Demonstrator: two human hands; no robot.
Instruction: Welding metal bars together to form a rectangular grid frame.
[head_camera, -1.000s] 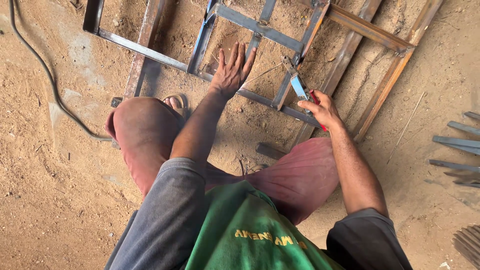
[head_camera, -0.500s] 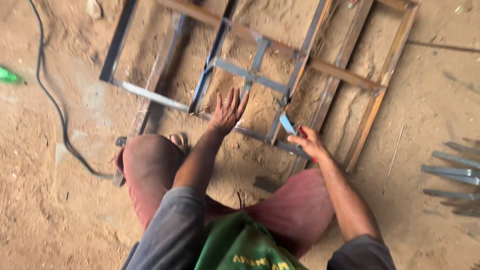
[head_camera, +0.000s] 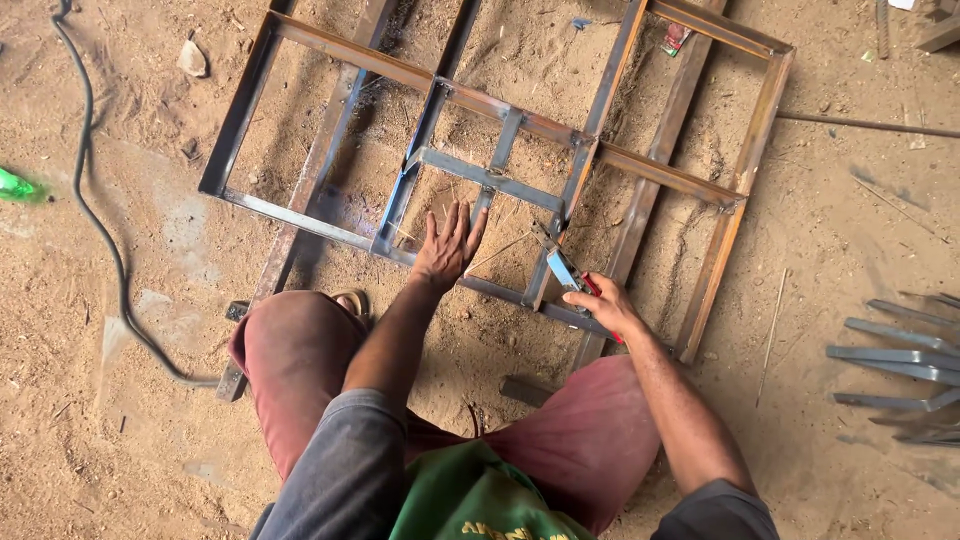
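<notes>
Rusty steel welded frame (head_camera: 640, 165) lies flat on the sandy floor (head_camera: 120, 440). I see my left hand (head_camera: 447, 245) spread open on its near bar; my right hand (head_camera: 605, 305) is clamped on a red-handled electrode holder (head_camera: 570, 275).

One view only, from the head, and it looks steeply down past the person's own chest and knees onto the sandy ground. It faces forward and down, so the metal frame (head_camera: 500, 180) fills the upper half, lying slantwise across the picture. The left hand (head_camera: 445, 245) and right hand (head_camera: 603, 305) sit near centre, at arm's reach. Close to the body, wider at the edges, where a black cable (head_camera: 100, 230) curves on the left
</notes>
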